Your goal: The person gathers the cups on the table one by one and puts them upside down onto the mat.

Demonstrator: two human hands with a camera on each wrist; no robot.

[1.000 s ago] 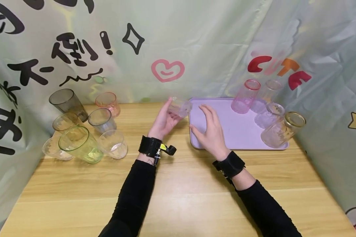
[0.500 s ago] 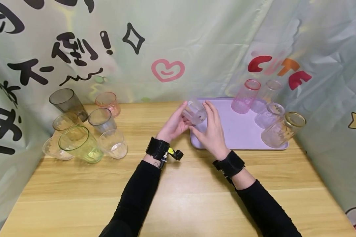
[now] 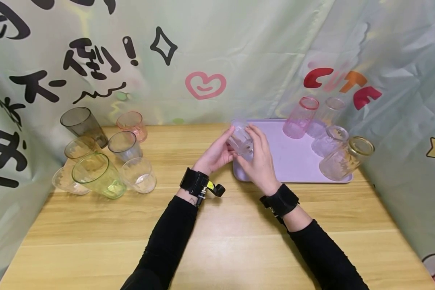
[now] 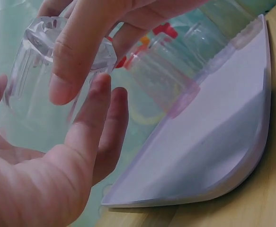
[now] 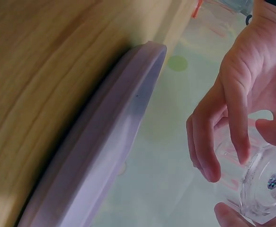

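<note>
A clear drinking glass point(image 3: 241, 141) is held in the air between both hands, tilted, over the left end of the lilac tray point(image 3: 275, 176). My left hand point(image 3: 215, 155) grips its side, thumb on one side and fingers on the other. At its base end, my right hand point(image 3: 259, 165) holds it between thumb and fingers. The right wrist view shows the thick faceted base of the glass point(image 5: 270, 182) with a small dark sticker in the middle. In the left wrist view, the right thumb covers part of the glass point(image 4: 38, 61).
On the tray's right half stand a pink glass point(image 3: 298, 123) and several clear ones, seemingly upside down, one with a gold-edged end point(image 3: 338, 163). Several upright glasses crowd the table's left, among them a green glass point(image 3: 103, 181) and a dark grey glass point(image 3: 88, 129). A printed curtain hangs behind.
My left hand has moved right with the glass, from beside the tray to over its left end, and the glass has tipped. My right hand, apart from it earlier, now holds its base.
</note>
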